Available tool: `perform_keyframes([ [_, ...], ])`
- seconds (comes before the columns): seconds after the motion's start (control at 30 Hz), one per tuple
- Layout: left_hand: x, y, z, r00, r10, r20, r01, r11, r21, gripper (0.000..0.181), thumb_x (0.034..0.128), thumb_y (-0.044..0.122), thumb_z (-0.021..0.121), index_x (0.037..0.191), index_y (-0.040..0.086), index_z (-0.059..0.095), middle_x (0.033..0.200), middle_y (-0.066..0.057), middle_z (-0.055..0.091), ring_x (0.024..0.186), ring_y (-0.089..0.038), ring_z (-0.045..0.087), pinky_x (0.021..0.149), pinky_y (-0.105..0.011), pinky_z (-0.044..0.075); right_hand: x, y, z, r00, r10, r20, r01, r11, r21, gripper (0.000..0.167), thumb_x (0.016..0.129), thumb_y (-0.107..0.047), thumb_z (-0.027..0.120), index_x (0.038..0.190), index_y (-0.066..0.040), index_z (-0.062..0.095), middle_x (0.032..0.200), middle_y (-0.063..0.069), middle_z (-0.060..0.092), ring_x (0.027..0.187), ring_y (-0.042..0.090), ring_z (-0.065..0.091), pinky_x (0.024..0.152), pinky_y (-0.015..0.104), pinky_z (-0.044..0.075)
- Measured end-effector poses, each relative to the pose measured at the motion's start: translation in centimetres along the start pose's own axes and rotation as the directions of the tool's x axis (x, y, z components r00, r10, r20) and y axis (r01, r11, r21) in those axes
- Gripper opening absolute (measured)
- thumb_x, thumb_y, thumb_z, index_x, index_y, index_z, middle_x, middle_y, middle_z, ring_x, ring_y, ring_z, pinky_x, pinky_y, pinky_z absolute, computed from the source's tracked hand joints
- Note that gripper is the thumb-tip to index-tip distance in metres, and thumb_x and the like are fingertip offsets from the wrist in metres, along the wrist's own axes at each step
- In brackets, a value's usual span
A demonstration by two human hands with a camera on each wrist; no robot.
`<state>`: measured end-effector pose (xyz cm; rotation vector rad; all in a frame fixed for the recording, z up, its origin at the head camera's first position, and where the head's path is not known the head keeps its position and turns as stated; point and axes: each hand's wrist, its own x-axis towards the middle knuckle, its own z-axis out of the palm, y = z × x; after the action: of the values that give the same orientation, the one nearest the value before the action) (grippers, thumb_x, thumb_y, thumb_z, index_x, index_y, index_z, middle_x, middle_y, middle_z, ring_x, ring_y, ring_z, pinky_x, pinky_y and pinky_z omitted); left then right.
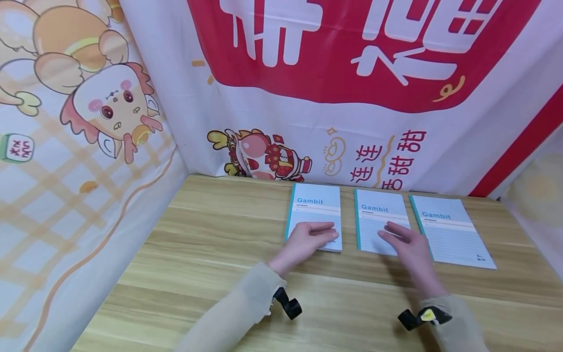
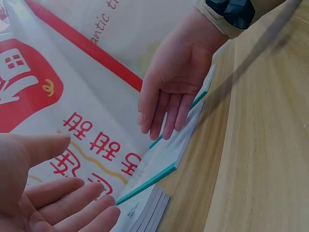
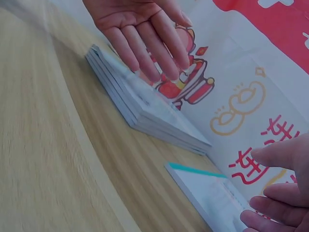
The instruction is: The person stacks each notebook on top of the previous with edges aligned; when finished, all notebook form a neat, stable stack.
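Observation:
Three pale notebooks marked "Gambit", each with a teal spine, lie in a row on the table. My left hand point(image 1: 308, 242) hovers over the lower part of the left notebook point(image 1: 317, 200), its fingers extended and holding nothing. In the right wrist view that left notebook point(image 3: 145, 116) is a stack of several. My right hand point(image 1: 411, 249) is above the lower right part of the middle notebook point(image 1: 381, 210), fingers relaxed and slightly bent, with nothing in them. Right of it lies the right notebook point(image 1: 453, 234). The left wrist view shows both palms facing each other above the notebooks.
The wood-grain table point(image 1: 211, 254) stretches left of and in front of the notebooks. A white and red printed cloth point(image 1: 281, 93) hangs behind its far edge. Another cartoon-printed cloth point(image 1: 88, 210) hangs along the left side. Each wrist carries a black strap mount point(image 1: 288, 303).

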<state>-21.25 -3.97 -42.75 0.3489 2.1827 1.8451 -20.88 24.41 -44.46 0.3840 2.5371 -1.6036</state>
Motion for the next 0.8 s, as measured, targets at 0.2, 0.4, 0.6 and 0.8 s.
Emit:
perform_keyframes([
  [0.2,0.5,-0.1,1.8,0.999,-0.02,0.049,0.019,1.0,0.022,0.045,0.097,0.027,0.073,0.134,0.002,0.065,0.131,-0.007,0.067,0.114,-0.011,0.065,0.099,-0.028,0.051,-0.5,0.9,-1.3,0.999,0.023,-0.028,-0.023,1.0,0.01,0.084,0.091,-0.062,0.068,0.155,-0.014,0.043,0.156,0.012,0.044,0.144,0.035,0.035,0.112,0.061,0.034],
  [0.4,0.6,-0.5,4.2,0.996,-0.053,0.074,0.053,0.999,0.001,0.047,0.0941,0.026,0.076,0.133,0.003,0.065,0.123,-0.002,0.071,0.109,-0.007,0.066,0.094,-0.025,0.053,-0.7,1.5,-2.7,0.997,0.068,-0.038,-0.066,0.997,0.036,0.089,0.089,-0.063,0.069,0.158,-0.016,0.038,0.158,0.011,0.041,0.145,0.035,0.033,0.113,0.062,0.032],
  [0.6,0.8,-0.3,6.0,0.995,-0.042,0.093,0.044,0.999,-0.017,0.051,0.0934,0.025,0.077,0.137,0.002,0.063,0.132,-0.002,0.067,0.117,-0.01,0.063,0.094,-0.022,0.052,-0.8,1.9,-4.2,0.995,0.095,-0.025,-0.095,0.995,0.028,0.093,0.089,-0.065,0.068,0.16,-0.014,0.033,0.159,0.015,0.038,0.146,0.039,0.03,0.112,0.064,0.033],
  [0.8,1.3,0.3,7.0,0.992,-0.084,0.098,0.083,0.996,0.008,0.061,0.095,0.035,0.074,0.147,0.008,0.055,0.145,0.004,0.056,0.128,-0.011,0.054,0.103,-0.025,0.047,-0.8,2.0,-5.1,0.992,0.127,0.019,-0.127,0.992,-0.006,0.103,0.088,-0.065,0.069,0.163,-0.012,0.022,0.16,0.018,0.034,0.146,0.04,0.03,0.112,0.064,0.032],
])
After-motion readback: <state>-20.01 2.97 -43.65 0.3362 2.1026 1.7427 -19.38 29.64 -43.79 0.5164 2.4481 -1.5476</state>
